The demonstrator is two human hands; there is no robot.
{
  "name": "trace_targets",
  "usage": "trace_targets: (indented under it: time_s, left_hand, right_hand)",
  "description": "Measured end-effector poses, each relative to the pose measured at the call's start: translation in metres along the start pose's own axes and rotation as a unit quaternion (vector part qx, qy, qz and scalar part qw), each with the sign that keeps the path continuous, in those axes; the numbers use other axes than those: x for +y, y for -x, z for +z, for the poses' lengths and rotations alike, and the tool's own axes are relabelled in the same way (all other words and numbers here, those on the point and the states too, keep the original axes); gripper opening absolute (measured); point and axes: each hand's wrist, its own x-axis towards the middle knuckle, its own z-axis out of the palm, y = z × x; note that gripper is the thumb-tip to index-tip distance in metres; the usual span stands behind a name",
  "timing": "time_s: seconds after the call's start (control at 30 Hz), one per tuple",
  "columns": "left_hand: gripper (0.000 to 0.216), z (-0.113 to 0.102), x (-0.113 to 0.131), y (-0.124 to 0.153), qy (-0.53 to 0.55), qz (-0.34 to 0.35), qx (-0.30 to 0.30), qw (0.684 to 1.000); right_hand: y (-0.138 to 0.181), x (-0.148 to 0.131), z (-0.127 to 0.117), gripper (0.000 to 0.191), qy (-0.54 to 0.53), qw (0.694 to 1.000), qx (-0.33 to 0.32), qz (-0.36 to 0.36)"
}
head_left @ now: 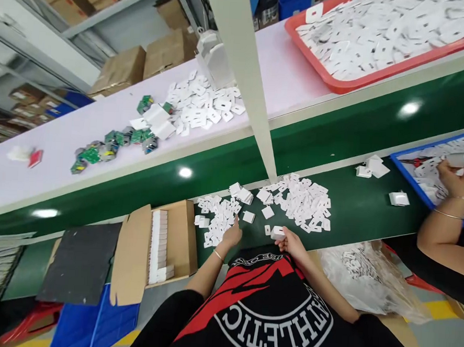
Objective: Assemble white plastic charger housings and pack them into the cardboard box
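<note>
The case (277,233) in the right hand (289,242) is white, like the flat pieces (221,221) at the left hand (232,235). Beneath both hands, the table (365,210) is dark green. Behind the hands, the shirt (274,315) is black with red shapes and white lettering. Left of the hands are a plain brown carton (183,238), a black board (79,261) and bright blue plastic (77,324). Beyond the hands, a pale lilac shelf (275,74) carries green circuit boards (91,154) and a coral-red tray (335,84); to their far right, another tray (411,182) is blue-rimmed.

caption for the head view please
Left hand at a pile of small white pieces, right hand holding a white casing at a green bench.
</note>
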Motion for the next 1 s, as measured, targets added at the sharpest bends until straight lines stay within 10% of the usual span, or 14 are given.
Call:
trace_targets:
  time_s: [0.27,1.0]
  left_hand:
    - [0.078,-0.01,-0.07,-0.037,-0.069,-0.093,-0.011,0.993]
    - [0.074,-0.011,-0.053,-0.046,-0.143,0.039,0.095,0.984]
  right_hand:
    - [0.007,-0.007,0.001,0.035,-0.025,0.999,0.036,0.004]
    - [0.003,0.016,-0.002,0.046,-0.088,0.993,0.075,-0.014]
